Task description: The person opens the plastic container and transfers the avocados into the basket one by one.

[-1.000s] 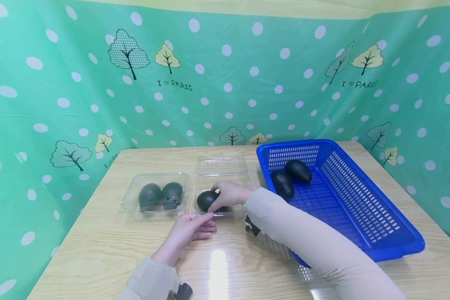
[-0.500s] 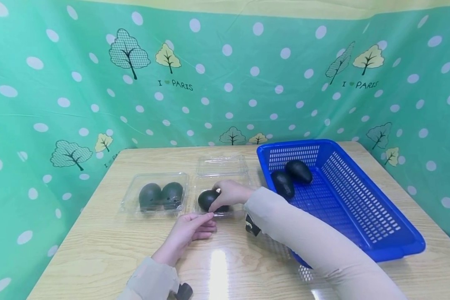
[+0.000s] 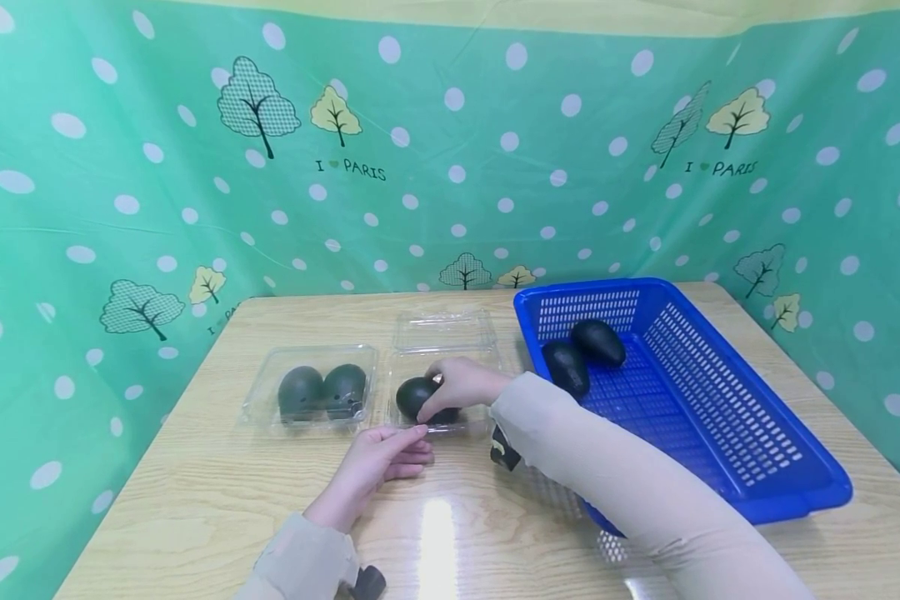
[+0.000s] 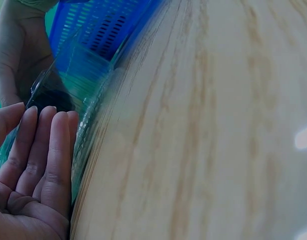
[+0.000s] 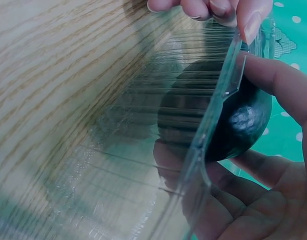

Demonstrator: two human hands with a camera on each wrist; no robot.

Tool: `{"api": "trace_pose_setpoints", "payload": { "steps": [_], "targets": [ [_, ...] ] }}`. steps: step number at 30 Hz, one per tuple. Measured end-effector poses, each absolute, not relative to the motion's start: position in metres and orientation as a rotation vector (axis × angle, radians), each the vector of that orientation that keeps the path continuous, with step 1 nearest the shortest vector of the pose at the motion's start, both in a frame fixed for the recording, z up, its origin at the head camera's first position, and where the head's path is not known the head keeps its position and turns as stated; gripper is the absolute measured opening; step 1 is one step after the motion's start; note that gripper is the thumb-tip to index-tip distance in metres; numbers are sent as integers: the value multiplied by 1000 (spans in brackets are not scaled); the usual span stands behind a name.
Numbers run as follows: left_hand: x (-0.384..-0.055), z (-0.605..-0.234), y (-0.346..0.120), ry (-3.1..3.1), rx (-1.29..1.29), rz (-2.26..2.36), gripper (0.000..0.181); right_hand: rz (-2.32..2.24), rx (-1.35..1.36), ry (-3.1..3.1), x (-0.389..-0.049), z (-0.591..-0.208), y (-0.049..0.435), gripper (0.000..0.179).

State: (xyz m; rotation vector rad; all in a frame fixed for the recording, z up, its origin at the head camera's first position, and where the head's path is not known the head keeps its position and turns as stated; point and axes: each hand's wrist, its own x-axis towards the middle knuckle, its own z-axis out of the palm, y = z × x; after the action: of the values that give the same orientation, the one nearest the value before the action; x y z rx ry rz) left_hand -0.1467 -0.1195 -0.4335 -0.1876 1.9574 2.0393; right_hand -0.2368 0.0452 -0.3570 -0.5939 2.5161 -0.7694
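Note:
My right hand [image 3: 465, 385] grips a dark avocado [image 3: 412, 399] inside an open clear plastic clamshell container [image 3: 401, 365]. In the right wrist view, the fingers curl round the avocado [image 5: 243, 122] behind the container's see-through front wall. At the front rim, my left hand [image 3: 378, 457] pinches the edge between thumb and fingers, the fingers reaching out below it. Those fingers [image 4: 56, 150] look nearly straight in the left wrist view. The container's lid [image 3: 444, 329] lies folded back, away from me.
To the left stands a second clear container [image 3: 258, 396], its lid down over two avocados [image 3: 300, 390]. A blue basket [image 3: 720, 375] on the right holds two more avocados [image 3: 598, 342] at its far left. My right forearm crosses the basket's near left corner. A patterned green curtain [image 3: 450, 208] backs the wooden table [image 3: 195, 500].

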Motion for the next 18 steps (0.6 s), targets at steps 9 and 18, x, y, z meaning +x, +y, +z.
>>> {"api": "trace_pose_setpoints", "payload": {
  "steps": [9, 18],
  "targets": [
    [-146, -432, -120, 1965, -181, 2036, 42, -804, -580, 2508, -237, -354, 46, 70],
    [-146, -431, -119, 1965, -177, 2034, 42, -861, -562, 2485, -239, -353, 48, 71]
  ]
}}
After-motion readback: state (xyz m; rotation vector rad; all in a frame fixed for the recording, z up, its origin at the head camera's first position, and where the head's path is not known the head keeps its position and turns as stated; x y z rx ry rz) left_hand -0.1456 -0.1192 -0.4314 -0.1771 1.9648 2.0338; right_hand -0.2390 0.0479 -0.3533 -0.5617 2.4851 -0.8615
